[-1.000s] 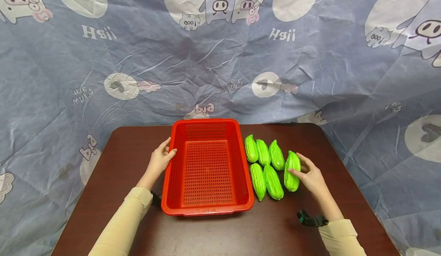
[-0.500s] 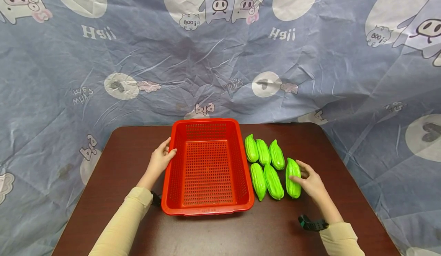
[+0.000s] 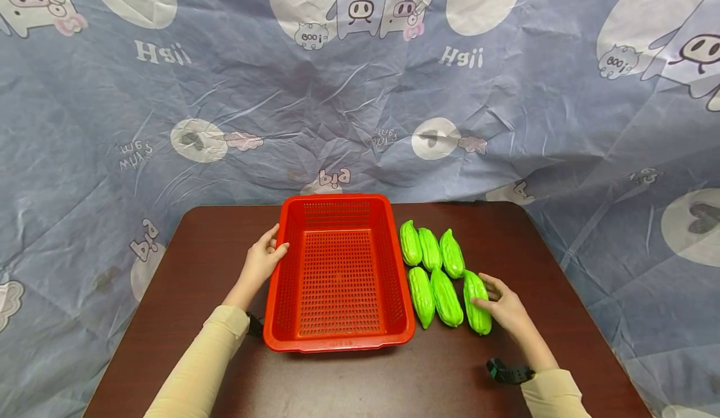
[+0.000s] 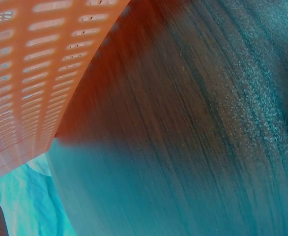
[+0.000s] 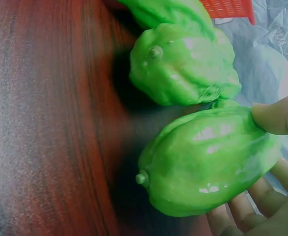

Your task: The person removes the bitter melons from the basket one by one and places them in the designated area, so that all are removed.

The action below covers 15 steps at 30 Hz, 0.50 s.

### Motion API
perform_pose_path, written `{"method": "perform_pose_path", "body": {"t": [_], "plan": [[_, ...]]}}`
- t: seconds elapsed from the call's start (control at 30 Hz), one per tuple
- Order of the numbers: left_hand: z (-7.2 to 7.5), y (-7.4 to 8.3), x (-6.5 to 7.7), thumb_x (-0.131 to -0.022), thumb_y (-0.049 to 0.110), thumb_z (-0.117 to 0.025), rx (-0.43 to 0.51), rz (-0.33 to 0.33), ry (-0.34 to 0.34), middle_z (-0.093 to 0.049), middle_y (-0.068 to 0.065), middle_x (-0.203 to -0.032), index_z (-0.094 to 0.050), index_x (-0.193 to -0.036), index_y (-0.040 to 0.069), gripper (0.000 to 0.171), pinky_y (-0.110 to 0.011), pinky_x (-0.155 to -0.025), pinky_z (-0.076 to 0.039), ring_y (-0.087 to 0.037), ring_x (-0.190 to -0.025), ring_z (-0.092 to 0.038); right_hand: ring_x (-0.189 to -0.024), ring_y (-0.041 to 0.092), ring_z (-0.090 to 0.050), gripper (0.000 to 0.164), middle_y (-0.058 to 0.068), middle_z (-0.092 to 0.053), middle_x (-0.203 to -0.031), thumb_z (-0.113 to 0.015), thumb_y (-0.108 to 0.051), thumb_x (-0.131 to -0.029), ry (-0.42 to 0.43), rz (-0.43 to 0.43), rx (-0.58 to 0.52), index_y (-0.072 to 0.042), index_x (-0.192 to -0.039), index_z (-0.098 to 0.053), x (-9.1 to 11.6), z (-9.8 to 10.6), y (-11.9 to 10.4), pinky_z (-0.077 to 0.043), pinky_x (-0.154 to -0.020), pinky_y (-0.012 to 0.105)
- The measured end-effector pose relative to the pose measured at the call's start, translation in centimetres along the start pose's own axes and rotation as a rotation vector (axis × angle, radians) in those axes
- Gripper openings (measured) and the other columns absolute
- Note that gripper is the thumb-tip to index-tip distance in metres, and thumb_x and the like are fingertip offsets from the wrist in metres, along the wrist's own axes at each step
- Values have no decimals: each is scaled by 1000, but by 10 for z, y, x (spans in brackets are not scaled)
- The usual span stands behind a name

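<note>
At its left rim, a red plastic basket [image 3: 340, 345] is gripped by my left hand [image 3: 261, 263], the thumb over the edge and the fingers outside. Its slotted wall [image 4: 38, 73] fills the upper left of the left wrist view. My right hand [image 3: 509, 310] holds a green bitter melon [image 3: 477, 319] between thumb and fingers, at the right end of the nearer row. In the right wrist view this glossy melon [image 5: 208, 157] lies beside another bitter melon [image 5: 183, 64]; whether it rests fully on the table I cannot tell.
Several more bitter melons stand in two rows right of the basket, a far-row one [image 3: 452, 253] and a near-row one [image 3: 422, 297] among them. The dark brown table [image 3: 360, 387] ends at a patterned blue cloth [image 3: 315, 105] behind.
My right hand has drawn its bitter melon nearer to me, down to the end of the near row, its top tilting slightly left. The left hand and basket have stayed put.
</note>
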State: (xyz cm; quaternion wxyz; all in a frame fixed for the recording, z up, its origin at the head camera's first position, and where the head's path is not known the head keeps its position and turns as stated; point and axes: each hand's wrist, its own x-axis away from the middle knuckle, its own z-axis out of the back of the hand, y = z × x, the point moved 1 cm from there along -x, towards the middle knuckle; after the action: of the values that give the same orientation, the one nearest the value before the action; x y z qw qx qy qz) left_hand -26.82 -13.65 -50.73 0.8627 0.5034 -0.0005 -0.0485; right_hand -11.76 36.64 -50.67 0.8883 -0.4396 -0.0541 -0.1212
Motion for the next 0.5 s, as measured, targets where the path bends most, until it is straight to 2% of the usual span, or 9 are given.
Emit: {"method": "perform_pose_path", "body": {"t": [0.13,0.33,0.5], "plan": [[0,0,-1,-96,23,-63,-17,20,-11,-63,-14,-97,-36,-153,7,65,-22,-58,-46,-10,-68,-55,-126,45,-51,74,32,-44,-144,-69,-20,-92,-23,7,14,2,-151,-33,0,-1,2,-52,-83,29],[0,-1,-1,-96,23,-63,-28,23,-1,-63,-14,-96,-37,-153,7,64,-22,-58,-46,-11,-67,-55,-126,45,-52,73,33,-43,-144,-69,-18,-92,-62,13,-3,5,-150,-33,0,-4,5,-51,-78,21],[0,0,-1,-96,23,-63,-35,16,2,-63,-14,-97,-37,-152,7,65,-22,-58,-44,-12,-68,-53,-126,45,-51,72,33,-43,-144,-68,-19,-92,-75,5,-5,5,-150,-34,-2,-5,7,-53,-83,27]]}}
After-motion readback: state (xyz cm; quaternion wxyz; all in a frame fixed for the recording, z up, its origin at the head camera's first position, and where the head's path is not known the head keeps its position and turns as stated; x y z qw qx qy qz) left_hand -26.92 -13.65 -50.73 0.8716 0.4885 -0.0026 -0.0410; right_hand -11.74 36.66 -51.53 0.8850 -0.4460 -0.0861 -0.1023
